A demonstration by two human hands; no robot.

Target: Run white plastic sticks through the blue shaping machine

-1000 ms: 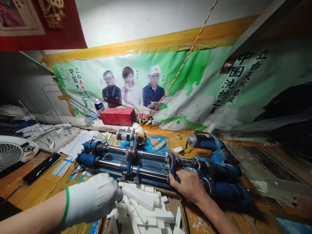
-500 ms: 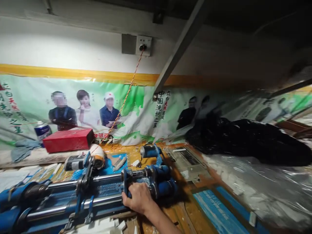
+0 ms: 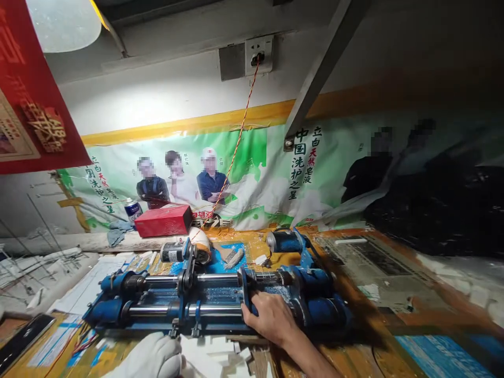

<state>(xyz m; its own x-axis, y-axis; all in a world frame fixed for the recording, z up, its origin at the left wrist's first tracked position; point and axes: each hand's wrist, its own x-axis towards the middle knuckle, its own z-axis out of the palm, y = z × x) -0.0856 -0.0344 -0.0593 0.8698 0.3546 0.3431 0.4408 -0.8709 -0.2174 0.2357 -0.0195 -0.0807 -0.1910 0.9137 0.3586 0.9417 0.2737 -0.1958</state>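
Observation:
A blue machine (image 3: 212, 310) with parallel steel rods and small motors lies across the bench. My bare right hand (image 3: 271, 317) is at its right half, closed on an upright blue bracket (image 3: 244, 289), thumb on the left side and fingers over the back. My left hand (image 3: 153, 357), in a white knitted glove, is low in front of the machine with its fingers curled. Whatever it holds, if anything, is hidden. Just right of the glove lies a pile of small white blocks (image 3: 216, 354).
Behind the machine are a red box (image 3: 163, 220), a spray can (image 3: 133, 209) and a blue cloth (image 3: 119, 233). A twisted cord (image 3: 238, 142) runs down from a wall socket (image 3: 259, 55). Black plastic (image 3: 444, 210) covers the right back. A phone-like black slab (image 3: 25, 336) lies front left.
The view has swung left, so the machine appears further right and whole. My gloved left hand has come into view at the bottom. My right hand remains on the bracket.

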